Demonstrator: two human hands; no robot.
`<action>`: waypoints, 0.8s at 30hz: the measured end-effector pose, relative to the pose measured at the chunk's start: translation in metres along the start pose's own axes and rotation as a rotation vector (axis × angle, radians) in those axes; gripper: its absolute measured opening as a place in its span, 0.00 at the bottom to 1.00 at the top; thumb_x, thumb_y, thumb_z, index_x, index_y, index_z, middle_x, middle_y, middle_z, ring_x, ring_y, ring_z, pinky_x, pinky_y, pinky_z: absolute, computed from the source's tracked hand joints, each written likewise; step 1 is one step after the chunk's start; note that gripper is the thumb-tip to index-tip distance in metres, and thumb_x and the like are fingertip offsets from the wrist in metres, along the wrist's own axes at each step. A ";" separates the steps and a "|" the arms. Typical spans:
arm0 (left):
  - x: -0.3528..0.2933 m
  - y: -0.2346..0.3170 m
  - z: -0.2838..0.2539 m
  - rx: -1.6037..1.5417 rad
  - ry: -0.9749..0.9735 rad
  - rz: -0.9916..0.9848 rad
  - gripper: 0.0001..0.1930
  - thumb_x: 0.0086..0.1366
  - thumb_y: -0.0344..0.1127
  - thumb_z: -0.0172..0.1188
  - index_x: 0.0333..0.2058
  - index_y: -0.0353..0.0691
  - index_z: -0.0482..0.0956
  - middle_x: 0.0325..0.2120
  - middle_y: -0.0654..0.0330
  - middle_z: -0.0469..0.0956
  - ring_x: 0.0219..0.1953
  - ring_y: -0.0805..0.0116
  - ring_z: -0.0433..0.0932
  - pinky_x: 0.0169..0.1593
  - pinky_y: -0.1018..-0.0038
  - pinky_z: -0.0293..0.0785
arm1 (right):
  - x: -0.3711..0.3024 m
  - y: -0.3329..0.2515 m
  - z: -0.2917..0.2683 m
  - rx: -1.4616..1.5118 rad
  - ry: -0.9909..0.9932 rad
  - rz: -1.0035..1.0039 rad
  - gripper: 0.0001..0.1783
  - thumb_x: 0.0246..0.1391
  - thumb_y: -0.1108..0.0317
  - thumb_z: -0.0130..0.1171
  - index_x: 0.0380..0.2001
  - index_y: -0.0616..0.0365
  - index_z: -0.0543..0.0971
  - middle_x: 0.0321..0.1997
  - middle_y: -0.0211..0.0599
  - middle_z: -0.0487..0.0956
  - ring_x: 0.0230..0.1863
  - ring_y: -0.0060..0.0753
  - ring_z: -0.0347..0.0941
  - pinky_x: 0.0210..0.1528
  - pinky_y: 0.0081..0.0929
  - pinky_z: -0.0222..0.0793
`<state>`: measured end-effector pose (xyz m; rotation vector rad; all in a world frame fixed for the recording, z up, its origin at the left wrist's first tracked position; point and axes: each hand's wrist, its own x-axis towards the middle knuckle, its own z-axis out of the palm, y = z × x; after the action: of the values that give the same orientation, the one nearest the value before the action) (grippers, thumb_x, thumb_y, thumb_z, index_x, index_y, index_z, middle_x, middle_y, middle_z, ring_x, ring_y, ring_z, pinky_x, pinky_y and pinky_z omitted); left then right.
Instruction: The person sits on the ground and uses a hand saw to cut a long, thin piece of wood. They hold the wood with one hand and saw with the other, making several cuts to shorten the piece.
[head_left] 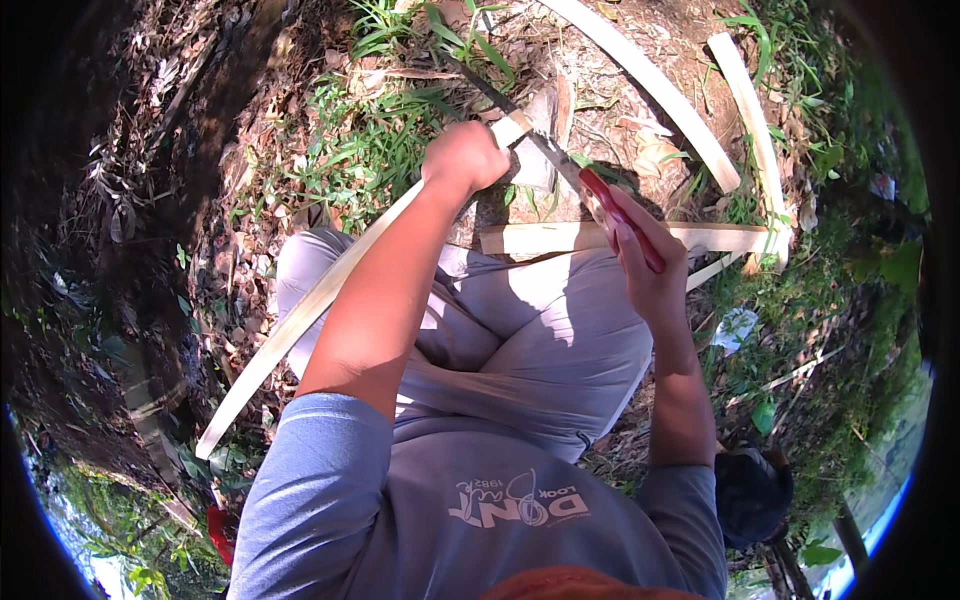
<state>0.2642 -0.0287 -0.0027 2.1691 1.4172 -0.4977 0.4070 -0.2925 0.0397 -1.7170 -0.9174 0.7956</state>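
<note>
My left hand (465,157) is closed around a long pale wooden strip (310,305), just below its upper end. From there the strip slants down past my left thigh to the lower left. In my right hand (645,245) is the red handle of a handsaw (549,148). The narrow dark blade points up and to the left, lying across the strip's end just beyond my left fist. Beneath that end is a flat grey stone or block (537,165); my fist and the blade partly cover it.
Two pale wooden strips (655,80) (745,115) lie at the upper right. Another wooden piece (545,238) lies crosswise before my knees, passing behind my right hand. Grass (320,150) and dry leaves surround me. A whitish scrap (735,330) and a dark object (752,497) are on the right.
</note>
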 end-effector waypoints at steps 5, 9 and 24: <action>-0.010 0.003 -0.002 -0.017 0.014 0.008 0.22 0.60 0.49 0.64 0.45 0.39 0.90 0.50 0.45 0.87 0.53 0.45 0.86 0.57 0.57 0.82 | -0.075 -0.025 -0.067 -0.049 -0.008 0.004 0.20 0.72 0.76 0.56 0.64 0.70 0.79 0.54 0.47 0.88 0.51 0.23 0.82 0.54 0.23 0.76; -0.011 0.006 0.001 0.007 0.020 0.014 0.21 0.59 0.47 0.64 0.44 0.39 0.91 0.48 0.46 0.87 0.51 0.46 0.87 0.56 0.57 0.83 | -0.038 -0.023 -0.025 -0.041 -0.023 -0.035 0.20 0.71 0.75 0.58 0.64 0.65 0.80 0.51 0.43 0.88 0.46 0.21 0.81 0.51 0.22 0.76; -0.010 0.000 -0.001 -0.059 0.005 0.040 0.23 0.62 0.50 0.63 0.45 0.36 0.89 0.49 0.43 0.86 0.53 0.43 0.85 0.58 0.55 0.81 | -0.042 0.002 -0.025 0.047 0.025 0.026 0.22 0.73 0.73 0.55 0.66 0.65 0.79 0.36 0.32 0.83 0.32 0.16 0.73 0.38 0.20 0.71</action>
<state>0.2606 -0.0358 0.0037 2.1489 1.3706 -0.4310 0.4076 -0.3405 0.0484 -1.6973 -0.8544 0.8055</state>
